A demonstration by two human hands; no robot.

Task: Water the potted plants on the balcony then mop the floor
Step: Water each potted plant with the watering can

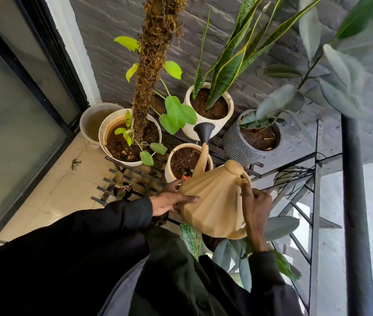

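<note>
I hold a tan faceted watering can (215,201) with both hands. My left hand (169,200) supports its left side and my right hand (255,201) grips the handle. Its black rose (204,131) points away from me, over the rim of the small white pot (174,160) of bare soil. Behind stand a white pot with a moss pole plant (110,133), a white pot with a snake plant (229,103) and a grey ribbed pot (238,144) holding a grey-leaved plant.
The pots sit on a black slatted metal rack (117,172). A water-filled bucket (87,124) stands in the corner by the dark sliding door (21,99). A black railing post (356,201) runs at right. Beige floor tiles (51,197) lie at left.
</note>
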